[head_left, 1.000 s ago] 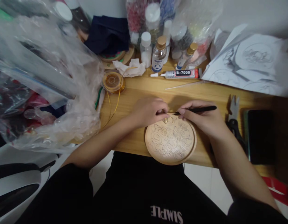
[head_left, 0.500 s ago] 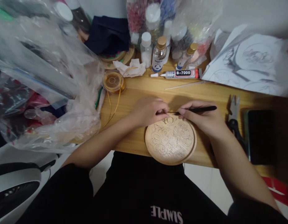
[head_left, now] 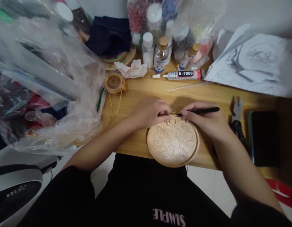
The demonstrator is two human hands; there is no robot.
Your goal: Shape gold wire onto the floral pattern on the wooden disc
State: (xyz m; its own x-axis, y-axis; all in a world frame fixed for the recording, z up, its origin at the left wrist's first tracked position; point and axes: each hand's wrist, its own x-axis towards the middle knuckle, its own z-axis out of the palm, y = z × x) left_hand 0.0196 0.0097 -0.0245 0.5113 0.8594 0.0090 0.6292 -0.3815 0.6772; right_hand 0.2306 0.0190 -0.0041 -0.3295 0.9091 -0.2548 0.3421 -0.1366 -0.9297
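Observation:
A round wooden board (head_left: 173, 142) with flowers drawn in dark outline lies at the table's front edge. Near its far rim sits a small piece of curled gold wire (head_left: 168, 122). My left hand (head_left: 152, 113) is closed in a pinch at the far left of the board, just above that wire; whatever its fingertips hold is too small to make out. In my right hand (head_left: 204, 119) are slim black tweezers (head_left: 206, 110), gripped like a pen. Their pointed tip reaches left over the board's far rim, close to my left fingertips.
A spool of gold wire (head_left: 114, 82) stands left, its loose end trailing. Behind are a glue tube (head_left: 185, 74), small bottles (head_left: 160, 55) and crumpled tissue (head_left: 134, 70). Pliers (head_left: 237, 123), a phone (head_left: 264, 138) and paper drawings (head_left: 252, 63) lie right. Plastic bags (head_left: 72, 78) fill the left.

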